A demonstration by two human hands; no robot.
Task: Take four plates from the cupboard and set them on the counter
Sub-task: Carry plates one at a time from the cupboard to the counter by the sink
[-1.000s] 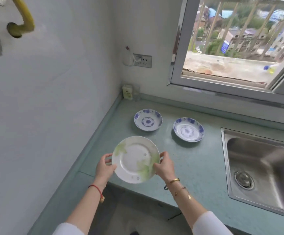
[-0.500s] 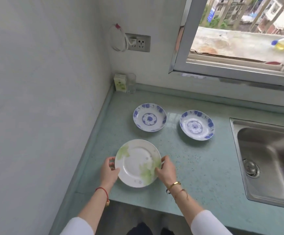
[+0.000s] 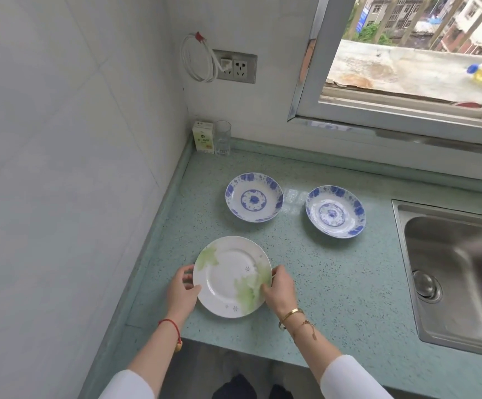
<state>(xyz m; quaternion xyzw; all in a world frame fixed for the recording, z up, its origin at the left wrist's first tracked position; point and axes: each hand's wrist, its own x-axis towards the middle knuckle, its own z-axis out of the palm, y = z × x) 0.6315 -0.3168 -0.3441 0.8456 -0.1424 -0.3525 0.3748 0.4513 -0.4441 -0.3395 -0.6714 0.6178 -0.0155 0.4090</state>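
Pale green speckled counter [image 3: 335,283] fills the lower frame, where both hands grip a white plate with green leaves [image 3: 231,276] at lower centre: the left hand [image 3: 180,293] pinches its left rim, the right hand [image 3: 280,289] its right rim. Beyond, toward frame centre, two blue-patterned plates [image 3: 254,197] [image 3: 335,212] lie side by side, apart; a steel sink [image 3: 458,272] sits at right

Both hands, left [image 3: 182,292] and right [image 3: 279,290], gripped the green-leaf plate [image 3: 232,276] on the counter [image 3: 349,283]; two blue-patterned plates [image 3: 254,197] sat at twelve o'clock.
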